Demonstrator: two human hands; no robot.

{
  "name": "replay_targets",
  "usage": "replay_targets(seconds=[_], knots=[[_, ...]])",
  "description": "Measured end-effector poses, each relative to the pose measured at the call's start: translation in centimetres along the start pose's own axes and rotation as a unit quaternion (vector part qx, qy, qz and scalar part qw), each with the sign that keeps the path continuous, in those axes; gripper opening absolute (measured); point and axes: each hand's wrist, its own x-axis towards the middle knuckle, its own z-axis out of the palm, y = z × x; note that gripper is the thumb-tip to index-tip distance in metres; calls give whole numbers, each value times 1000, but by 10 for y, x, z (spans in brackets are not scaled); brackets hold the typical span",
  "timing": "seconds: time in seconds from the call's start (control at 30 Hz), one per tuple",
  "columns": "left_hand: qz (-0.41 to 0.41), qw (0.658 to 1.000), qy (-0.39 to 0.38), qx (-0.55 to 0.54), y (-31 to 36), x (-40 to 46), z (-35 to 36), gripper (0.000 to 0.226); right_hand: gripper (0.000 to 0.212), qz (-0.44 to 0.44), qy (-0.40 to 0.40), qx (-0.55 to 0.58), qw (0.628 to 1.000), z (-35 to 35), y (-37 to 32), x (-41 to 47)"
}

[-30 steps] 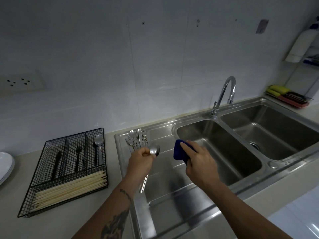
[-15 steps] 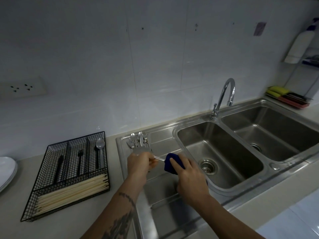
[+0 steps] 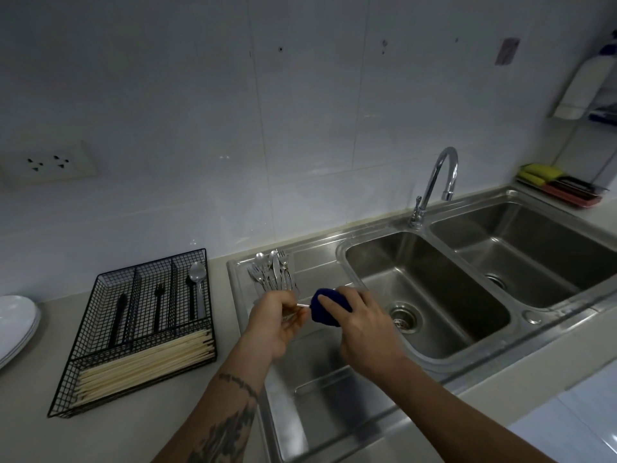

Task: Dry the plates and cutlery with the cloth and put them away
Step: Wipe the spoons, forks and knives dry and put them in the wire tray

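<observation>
Over the steel draining board (image 3: 320,389), the right hand (image 3: 359,324) wraps a blue cloth (image 3: 329,309) round a piece of cutlery (image 3: 303,305) — its handle pinched in the curled left hand (image 3: 275,320) — with more cutlery (image 3: 273,270) heaped behind.

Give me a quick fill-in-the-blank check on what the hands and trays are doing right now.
1. The right hand wraps a ____ cloth round the piece of cutlery held by the left hand.
2. The undried cutlery pile lies on the sink's ____.
3. The wire tray holds pale ____ in its front compartment.

Missing: blue; drainboard; chopsticks
</observation>
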Motion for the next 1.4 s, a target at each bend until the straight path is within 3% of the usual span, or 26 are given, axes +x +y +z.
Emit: replay_targets(seconds=[0.17, 0.27, 0.37, 0.53, 0.73, 0.97, 1.1, 1.27, 1.4], knots=[[-16, 1000, -9, 4, 1, 0, -3, 7, 58, -2, -9, 0, 1000, -3, -5, 8], [-34, 994, -105, -5, 0, -3, -9, 2, 54, -11, -11, -5, 1000, -8, 6, 9], [15, 987, -158, 23, -2, -2, -16, 13, 49, -10, -13, 22, 1000, -15, 15, 9], [133, 987, -54, 67, -15, -4, -12, 10, 50, 32, -45, 120, 991, -25, 18, 11], [140, 984, 24, 105, -20, -4, -3, 24, 59, 101, 94, 93, 986, -27, -8, 3], [77, 993, 31, 88, -18, -3, 3, 29, 79, 35, 20, 38, 998, 6, -32, -25], [15, 990, 29, 134, -19, -3, -9, 23, 75, 48, 11, 63, 997, 6, -20, -32], [49, 987, -1, 150, -18, -7, -3, 20, 69, 35, 45, 70, 996, -11, -30, -20], [71, 995, 9, 76, -5, -11, -4, 25, 77, -42, 45, 32, 998, -7, -25, -24]])
